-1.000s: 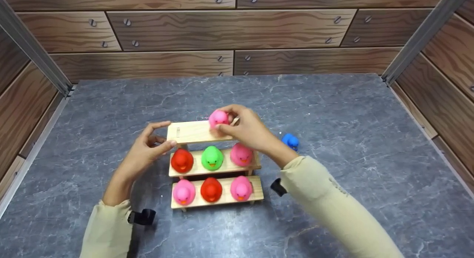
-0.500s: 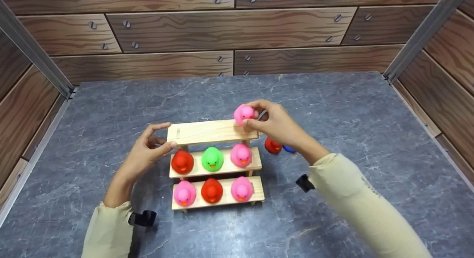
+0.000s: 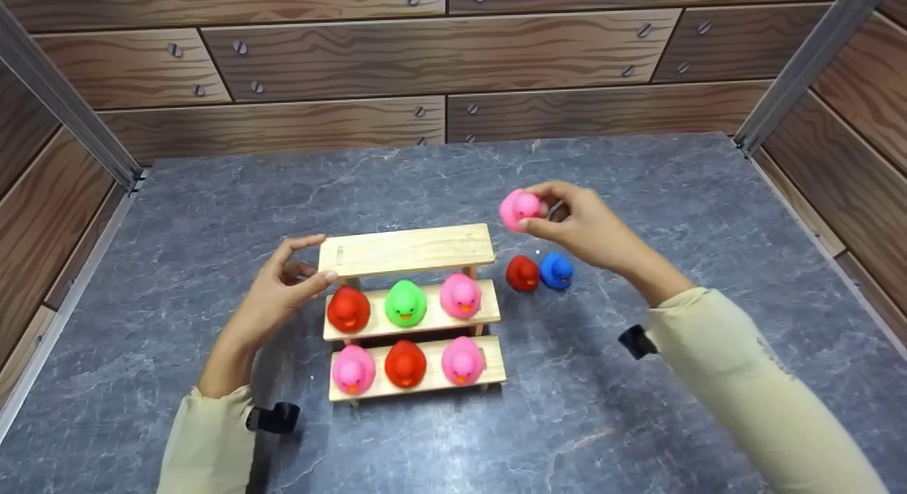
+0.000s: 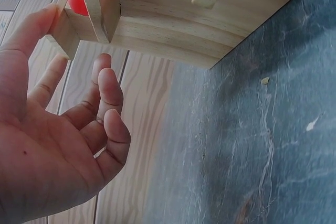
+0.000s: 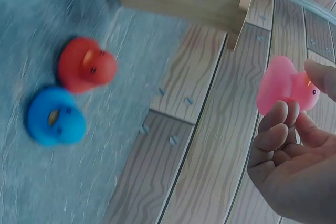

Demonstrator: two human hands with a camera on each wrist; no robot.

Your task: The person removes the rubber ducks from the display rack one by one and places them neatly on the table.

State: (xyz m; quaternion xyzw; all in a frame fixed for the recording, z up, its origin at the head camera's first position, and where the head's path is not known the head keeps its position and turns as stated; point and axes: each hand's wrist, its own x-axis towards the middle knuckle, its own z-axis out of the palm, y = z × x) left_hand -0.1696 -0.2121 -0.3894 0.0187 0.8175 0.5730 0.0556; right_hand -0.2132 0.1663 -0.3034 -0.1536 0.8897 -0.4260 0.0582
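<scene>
A pink rubber duck is pinched between the thumb and fingers of my right hand, raised off to the right of a three-tier wooden stand. In the right wrist view the duck shows side-on at the fingertips. My left hand grips the left end of the top shelf by its corners, thumb at the front and forefinger behind; the left wrist view shows the other fingers curled free below. On the middle shelf sit red, green and pink ducks. The top shelf is bare.
Pink, red and pink ducks line the lowest shelf. Right of the stand, a red duck and a blue duck sit side by side on the grey marbled table. Wood-patterned walls enclose the table.
My right hand has carried the pink duck from over the top shelf out to the right, uncovering the red and blue ducks on the table. The left hand stays on the shelf end.
</scene>
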